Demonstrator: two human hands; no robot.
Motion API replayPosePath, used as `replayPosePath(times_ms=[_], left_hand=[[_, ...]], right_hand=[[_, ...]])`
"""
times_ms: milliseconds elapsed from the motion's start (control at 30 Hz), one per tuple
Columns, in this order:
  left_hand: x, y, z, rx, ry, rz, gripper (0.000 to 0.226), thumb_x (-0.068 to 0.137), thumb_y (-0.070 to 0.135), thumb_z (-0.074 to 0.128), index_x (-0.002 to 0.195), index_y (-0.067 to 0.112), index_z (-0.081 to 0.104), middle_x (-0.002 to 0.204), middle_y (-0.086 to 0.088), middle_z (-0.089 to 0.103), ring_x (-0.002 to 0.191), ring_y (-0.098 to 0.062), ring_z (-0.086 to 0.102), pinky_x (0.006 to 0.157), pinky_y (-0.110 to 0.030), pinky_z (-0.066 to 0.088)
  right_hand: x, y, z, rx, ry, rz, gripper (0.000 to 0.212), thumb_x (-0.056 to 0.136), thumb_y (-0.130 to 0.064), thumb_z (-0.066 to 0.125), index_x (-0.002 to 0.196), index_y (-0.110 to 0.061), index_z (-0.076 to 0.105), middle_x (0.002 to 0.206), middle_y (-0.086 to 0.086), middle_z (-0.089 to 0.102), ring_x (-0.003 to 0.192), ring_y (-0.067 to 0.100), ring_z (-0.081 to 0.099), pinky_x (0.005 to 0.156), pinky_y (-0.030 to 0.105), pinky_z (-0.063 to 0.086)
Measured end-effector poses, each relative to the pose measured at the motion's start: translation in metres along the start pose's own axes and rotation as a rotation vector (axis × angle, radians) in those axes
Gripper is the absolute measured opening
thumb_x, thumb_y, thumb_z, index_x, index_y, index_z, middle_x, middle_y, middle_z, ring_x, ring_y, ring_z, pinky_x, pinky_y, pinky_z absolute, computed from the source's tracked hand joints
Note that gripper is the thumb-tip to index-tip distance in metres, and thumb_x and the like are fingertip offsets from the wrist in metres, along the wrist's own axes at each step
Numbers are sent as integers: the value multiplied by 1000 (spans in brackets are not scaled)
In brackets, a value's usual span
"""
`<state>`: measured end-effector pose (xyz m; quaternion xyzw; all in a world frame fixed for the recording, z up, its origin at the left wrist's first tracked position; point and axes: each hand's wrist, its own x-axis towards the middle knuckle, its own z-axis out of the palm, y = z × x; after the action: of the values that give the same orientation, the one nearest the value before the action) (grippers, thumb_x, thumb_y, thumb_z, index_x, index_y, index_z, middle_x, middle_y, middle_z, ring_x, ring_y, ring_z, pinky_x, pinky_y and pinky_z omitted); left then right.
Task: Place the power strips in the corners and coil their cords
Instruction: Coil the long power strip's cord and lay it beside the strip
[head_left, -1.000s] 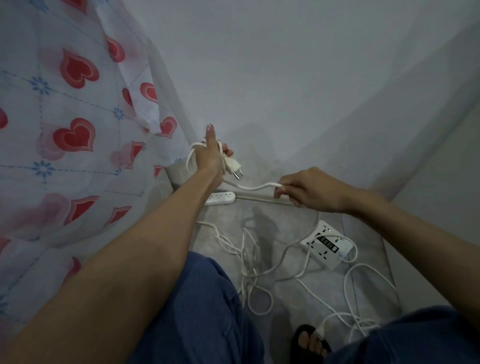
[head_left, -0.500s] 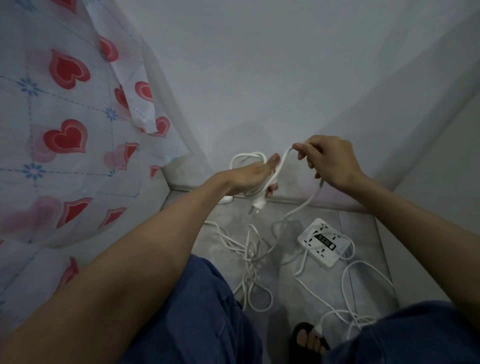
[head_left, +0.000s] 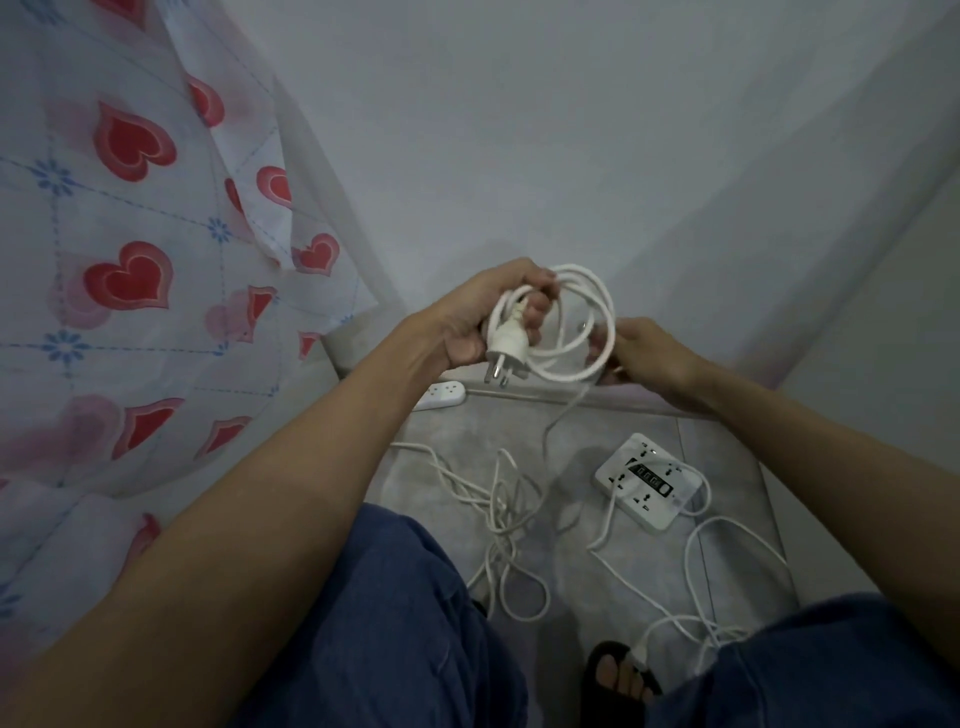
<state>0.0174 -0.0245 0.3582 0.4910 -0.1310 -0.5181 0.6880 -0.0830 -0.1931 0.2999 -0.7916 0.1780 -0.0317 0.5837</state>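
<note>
The left hand (head_left: 485, 317) is closed around a white plug (head_left: 506, 343) and a few loops of coiled cord (head_left: 587, 322), prongs pointing down. The right hand (head_left: 641, 353) pinches the coil's right side. One power strip (head_left: 441, 395) lies in the far corner by the wall; a square power strip (head_left: 647, 480) sits on the floor (head_left: 457, 441) to the right, loose cord (head_left: 506, 509) tangled between them near the knees.
</note>
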Motion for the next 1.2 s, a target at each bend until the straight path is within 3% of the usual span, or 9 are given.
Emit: replayPosePath(times_ms=[233, 433, 600, 667, 767, 833, 933, 1067, 1200], left_hand=[[7, 11, -13, -558, 226, 184, 24, 95, 13, 47, 73, 4, 51, 48, -5, 55, 36, -12, 56, 37, -18, 48], [13, 12, -35, -669, 465, 371, 52, 91, 12, 54, 39, 8, 58, 44, 0, 56, 35, -13, 55, 43, -15, 48], [9, 21, -64, -835, 545, 559, 28, 90, 15, 53, 64, 13, 63, 75, 0, 59, 76, -18, 58, 93, -31, 46], [5, 25, -79, -886, 565, 643, 32, 91, 16, 50, 63, 14, 64, 79, -1, 61, 84, -20, 58, 101, -36, 43], [0, 23, -92, -906, 574, 701, 30, 93, 15, 45, 66, 14, 57, 63, 1, 65, 73, -16, 58, 91, -31, 47], [2, 18, -88, -874, 618, 674, 31, 93, 13, 44, 63, 14, 52, 51, 3, 61, 59, -11, 59, 71, -23, 50], [13, 8, -75, -683, 763, 655, 39, 92, 8, 46, 54, 10, 54, 40, 3, 57, 35, -7, 56, 42, -13, 46], [27, -7, -66, -127, 844, 602, 35, 86, 6, 55, 52, 6, 60, 45, 0, 61, 38, -10, 56, 50, -20, 47], [24, -22, -62, 730, 757, 483, 37, 91, 19, 56, 56, 10, 63, 46, 4, 61, 46, -7, 57, 54, -19, 45]], right_hand=[[-9, 20, 32, 139, -323, 281, 23, 103, -19, 39, 87, -13, 54, 90, 8, 69, 87, 16, 64, 82, 25, 51], [-13, 25, 43, -80, -458, 234, 10, 99, -13, 47, 97, -18, 55, 91, -1, 67, 90, 9, 59, 81, 27, 40], [-20, 31, 37, -388, -620, 162, 17, 95, -6, 51, 84, -17, 60, 90, 12, 64, 81, 15, 50, 66, 27, 35], [-24, 38, 37, -443, -632, 185, 26, 101, -12, 42, 84, -9, 62, 80, 23, 62, 70, 21, 51, 57, 23, 34], [-27, 20, 29, -461, -517, 201, 29, 104, -16, 33, 101, -5, 60, 67, 7, 44, 53, 18, 57, 62, 30, 54], [-29, -4, 22, -745, -479, 54, 31, 104, -25, 35, 110, -11, 62, 68, 3, 46, 49, 21, 61, 68, 40, 58], [-41, -37, 23, -968, -535, -101, 33, 102, -36, 38, 111, -19, 66, 66, -1, 50, 62, 27, 63, 69, 39, 56], [-54, -60, 35, -1099, -516, -299, 36, 100, -38, 43, 89, -11, 64, 71, 8, 59, 77, 27, 57, 68, 31, 41], [-56, -65, 36, -1071, -389, -545, 35, 96, -42, 50, 77, -14, 60, 75, 12, 67, 72, 28, 58, 68, 36, 47]])
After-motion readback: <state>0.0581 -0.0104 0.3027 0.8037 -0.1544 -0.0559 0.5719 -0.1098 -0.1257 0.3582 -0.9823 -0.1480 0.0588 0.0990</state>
